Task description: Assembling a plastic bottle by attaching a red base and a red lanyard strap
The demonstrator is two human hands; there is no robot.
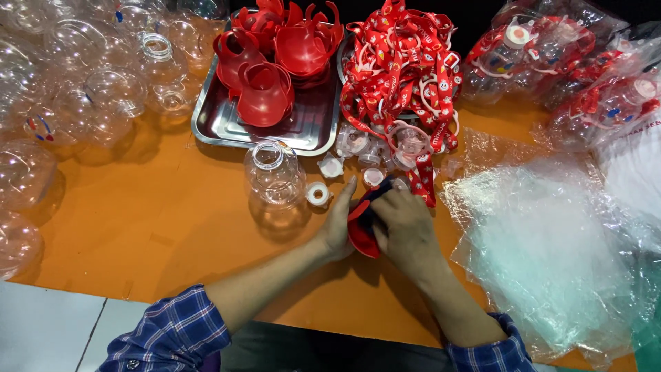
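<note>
Head camera looked down at our two hands in the middle of the orange counter (172, 227). Our left hand (339, 224) and our right hand (406, 224) were both closed around one red plastic cap (359, 233), pressed between them. The cap sat low between the hands, just above the counter, and something dark showed at its top. We could only see part of it.

Just beside our left hand stood a clear round bottle (274, 176) with its mouth open. Small white lids (318, 194) lay near our fingertips. Behind them was a metal tray (227, 127) with more red caps (275, 62) piled on it. Next to the tray lay a big heap of red straps (403, 69) with white rings.

Many empty clear bottles (89, 89) were heaped on the far left. On the right lay crinkly clear plastic bags (551, 241), and behind those were finished bottles wrapped in bags (551, 48). Our sleeves (172, 331) were blue plaid.
</note>
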